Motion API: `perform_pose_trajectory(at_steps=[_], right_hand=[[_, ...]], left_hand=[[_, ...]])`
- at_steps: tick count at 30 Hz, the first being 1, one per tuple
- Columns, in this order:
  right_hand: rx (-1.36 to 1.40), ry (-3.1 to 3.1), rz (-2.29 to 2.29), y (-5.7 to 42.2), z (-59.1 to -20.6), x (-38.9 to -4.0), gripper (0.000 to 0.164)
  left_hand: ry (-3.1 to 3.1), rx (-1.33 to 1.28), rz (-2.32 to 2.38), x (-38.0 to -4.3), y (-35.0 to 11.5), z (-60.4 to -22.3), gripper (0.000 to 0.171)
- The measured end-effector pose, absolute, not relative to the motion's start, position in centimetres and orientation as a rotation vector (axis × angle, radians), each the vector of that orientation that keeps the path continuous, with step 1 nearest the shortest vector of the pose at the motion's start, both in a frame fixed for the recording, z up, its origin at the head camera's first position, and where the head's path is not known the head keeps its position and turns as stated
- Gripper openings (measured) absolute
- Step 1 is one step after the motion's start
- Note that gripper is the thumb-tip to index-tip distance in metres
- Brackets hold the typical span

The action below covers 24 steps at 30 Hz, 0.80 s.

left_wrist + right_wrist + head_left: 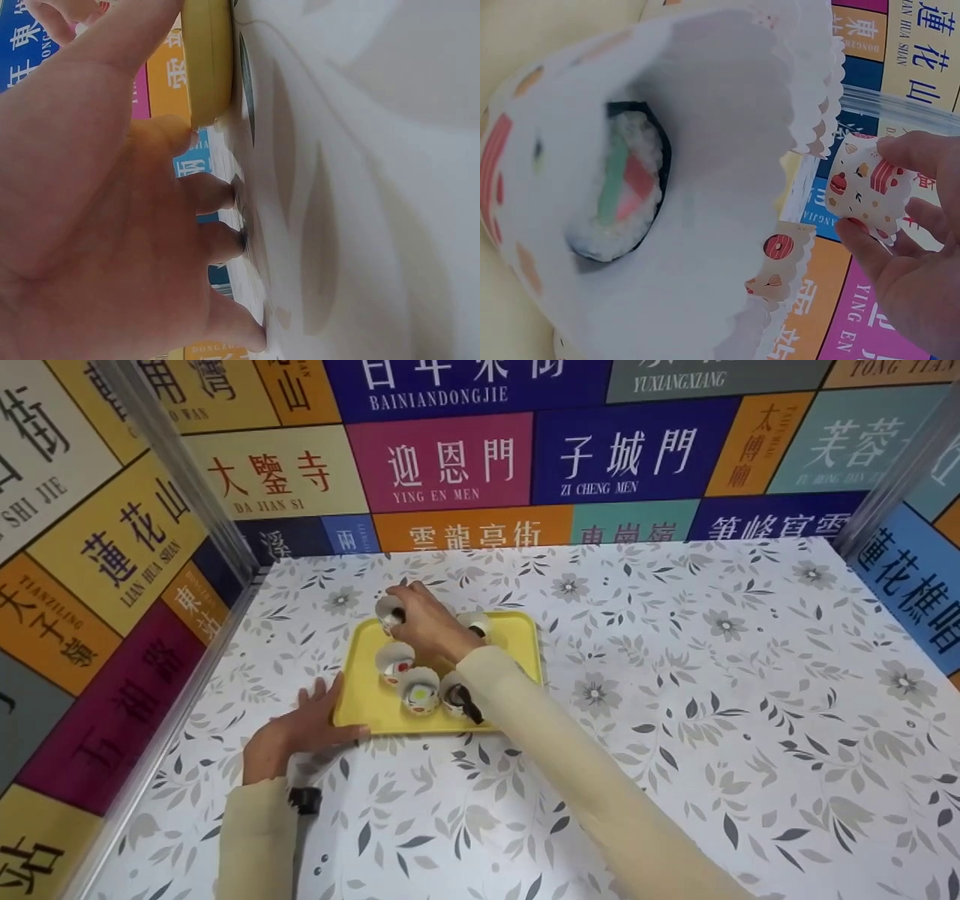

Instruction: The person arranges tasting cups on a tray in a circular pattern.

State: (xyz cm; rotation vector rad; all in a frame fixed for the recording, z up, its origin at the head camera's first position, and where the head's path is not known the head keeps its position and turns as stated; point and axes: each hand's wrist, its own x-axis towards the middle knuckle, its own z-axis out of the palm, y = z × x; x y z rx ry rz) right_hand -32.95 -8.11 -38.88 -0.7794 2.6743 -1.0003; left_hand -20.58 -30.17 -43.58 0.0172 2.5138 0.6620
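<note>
My right hand [431,622] pinches a paper baking cup [870,184] between thumb and fingers, over the far left corner of a yellow tray [360,706]. The cup has a scalloped rim and a printed cake pattern; in the head view something dark shows inside it. At the near left corner of the tray, my left hand [304,727] rests with its fingers spread and straight, thumb along the front edge. Its fingertips touch the table in the left wrist view. A sushi roll slice [634,184] sits inside another paper cup [720,97] close to the right wrist camera.
Several more paper cups stand on the tray, including one with red filling [396,666], one with green filling [420,694] and one behind my right wrist [474,624]. A floral tablecloth [660,660] lies beneath. Lettered panels [450,465] wall the back and sides.
</note>
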Motion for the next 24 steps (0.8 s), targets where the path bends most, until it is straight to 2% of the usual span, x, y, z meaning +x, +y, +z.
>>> perform_pose_trajectory(at_steps=[24], right_hand=[[-0.680, 2.724, -0.845, -8.0, -40.0, -33.1, 0.063]], left_hand=[[2.517, 0.002, 0.667, -20.7, -30.1, -43.8, 0.119]])
